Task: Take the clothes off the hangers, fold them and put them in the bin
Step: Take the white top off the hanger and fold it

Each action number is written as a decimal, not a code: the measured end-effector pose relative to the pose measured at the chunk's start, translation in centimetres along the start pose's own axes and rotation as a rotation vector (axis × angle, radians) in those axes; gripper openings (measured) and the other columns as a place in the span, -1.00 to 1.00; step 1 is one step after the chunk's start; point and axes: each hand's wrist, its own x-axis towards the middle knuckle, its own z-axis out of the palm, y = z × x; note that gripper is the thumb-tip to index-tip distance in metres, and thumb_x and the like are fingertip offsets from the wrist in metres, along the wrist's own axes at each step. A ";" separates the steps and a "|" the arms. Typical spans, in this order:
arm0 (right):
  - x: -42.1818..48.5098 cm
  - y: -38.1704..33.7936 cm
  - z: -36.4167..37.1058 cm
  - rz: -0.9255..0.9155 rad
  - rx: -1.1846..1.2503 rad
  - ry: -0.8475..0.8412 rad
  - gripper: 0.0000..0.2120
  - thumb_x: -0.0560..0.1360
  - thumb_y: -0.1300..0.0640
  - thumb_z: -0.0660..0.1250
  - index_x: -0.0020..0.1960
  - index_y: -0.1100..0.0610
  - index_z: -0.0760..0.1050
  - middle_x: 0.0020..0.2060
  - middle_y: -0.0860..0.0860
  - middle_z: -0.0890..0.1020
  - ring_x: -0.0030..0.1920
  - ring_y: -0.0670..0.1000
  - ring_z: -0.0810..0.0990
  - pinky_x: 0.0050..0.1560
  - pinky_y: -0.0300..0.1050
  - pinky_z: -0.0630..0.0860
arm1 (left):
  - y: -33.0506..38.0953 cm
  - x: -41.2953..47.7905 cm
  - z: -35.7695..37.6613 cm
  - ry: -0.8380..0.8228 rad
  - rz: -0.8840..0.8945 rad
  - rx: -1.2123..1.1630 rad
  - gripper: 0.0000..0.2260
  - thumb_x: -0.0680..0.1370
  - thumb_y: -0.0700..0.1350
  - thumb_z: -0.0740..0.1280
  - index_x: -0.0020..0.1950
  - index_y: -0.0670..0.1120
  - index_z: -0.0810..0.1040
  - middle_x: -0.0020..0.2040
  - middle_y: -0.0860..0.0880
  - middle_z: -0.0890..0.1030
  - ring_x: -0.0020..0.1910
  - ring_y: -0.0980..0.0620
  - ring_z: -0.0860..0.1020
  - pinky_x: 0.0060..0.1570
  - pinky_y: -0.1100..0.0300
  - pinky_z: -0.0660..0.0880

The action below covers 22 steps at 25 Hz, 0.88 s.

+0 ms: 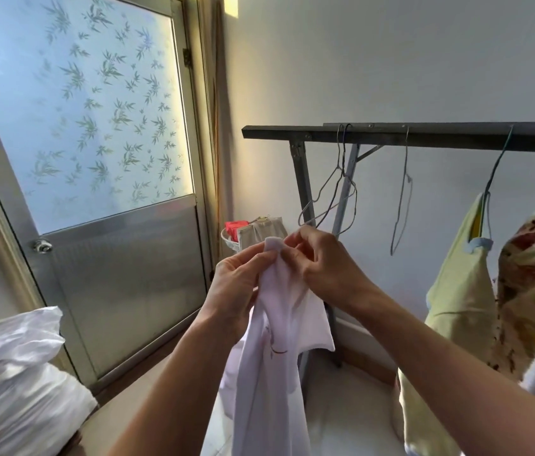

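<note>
By wall, basket with beige cloth

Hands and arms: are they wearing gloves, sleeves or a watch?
No. The left arm and right arm are bare as far as the picture shows. The left hand and right hand wear no gloves, and no watch or ring shows.

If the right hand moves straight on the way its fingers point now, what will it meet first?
The right hand pinches the white garment; its fingers point left, so it would most likely meet the left hand next, which grips the same fold. Depth between them is unclear.
</note>
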 end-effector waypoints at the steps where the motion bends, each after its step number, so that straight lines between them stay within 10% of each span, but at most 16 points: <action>1: 0.1 -0.1 0.4 0.002 0.000 0.010 -0.89 0.59 0.09 0.28 0.01 0.13 0.50 -0.18 -0.03 0.59 -0.17 -0.10 0.59 -0.16 -0.15 0.58 | 0.2 -0.2 -0.2 -0.009 -0.005 0.013 -0.82 0.57 -0.20 0.33 0.11 -0.14 0.67 -0.04 -0.12 0.71 -0.14 0.01 0.67 -0.26 0.20 0.60; 12: 1.5 -5.0 -2.5 -0.143 -0.124 -0.163 -0.83 0.61 0.12 0.22 -0.13 -0.04 0.49 -0.19 -0.10 0.54 -0.12 -0.08 0.54 -0.11 -0.07 0.53 | -2.9 -2.2 -7.9 0.005 0.042 0.805 -0.68 0.41 -0.02 0.53 0.15 0.08 0.60 0.01 0.02 0.65 0.00 0.04 0.60 -0.10 0.13 0.58; 15: 1.4 -5.2 -4.6 -0.137 -0.110 -0.137 -0.85 0.60 0.16 0.24 -0.11 0.04 0.53 -0.18 -0.05 0.55 -0.14 -0.11 0.51 -0.20 -0.20 0.42 | -4.3 -2.4 -9.6 0.083 0.026 0.754 -0.98 0.50 -0.13 0.45 -0.11 -0.02 0.67 -0.20 -0.01 0.70 -0.16 -0.05 0.65 -0.18 0.11 0.63; 22: -0.5 -1.1 -9.3 0.006 -0.023 -0.118 -0.83 0.53 0.25 0.33 -0.20 0.12 0.64 -0.28 -0.02 0.65 -0.22 -0.11 0.56 -0.14 -0.17 0.44 | 2.4 -3.1 -12.1 -0.001 0.091 0.528 -0.74 0.40 0.05 0.50 -0.35 -0.07 0.55 -0.41 0.00 0.45 -0.41 0.10 0.39 -0.44 0.31 0.33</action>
